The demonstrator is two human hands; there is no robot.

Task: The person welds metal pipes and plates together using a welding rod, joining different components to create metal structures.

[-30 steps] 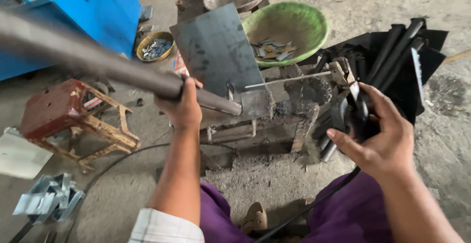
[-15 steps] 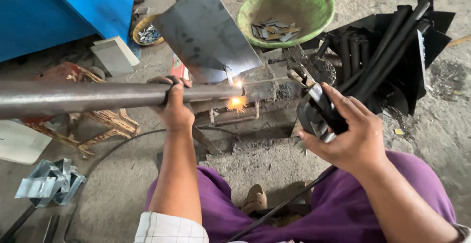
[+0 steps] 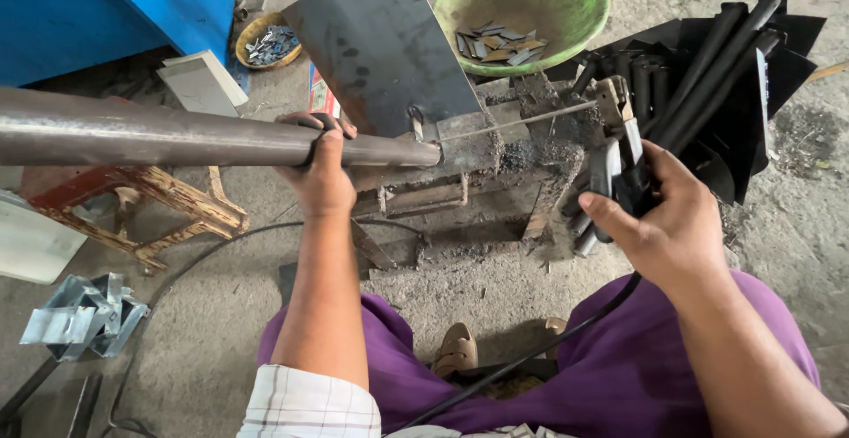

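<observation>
My left hand (image 3: 323, 172) grips a long grey steel pipe (image 3: 150, 140) that lies level across the left of the view. The pipe's right end meets a dark flat metal blade (image 3: 380, 44) standing over a rough, slag-crusted work block (image 3: 495, 181). My right hand (image 3: 659, 221) holds a black welding electrode holder (image 3: 615, 186), whose thin rod (image 3: 513, 121) reaches left to the joint between pipe and blade. A black cable (image 3: 531, 354) runs from the holder down over my purple lap. No arc shows.
A green bowl (image 3: 579, 4) of small metal plates sits behind the block. A stack of finished black blades with pipes (image 3: 725, 75) lies at right. A blue machine (image 3: 115, 4), a small bowl of bits (image 3: 265, 44), a red-brown wooden stool (image 3: 150, 203) and bent metal brackets (image 3: 84, 318) are at left.
The welding spark seen half a second ago is out. The camera has drawn closer; the pipe has levelled and the blade stands more upright. My right hand stays on the holder.
</observation>
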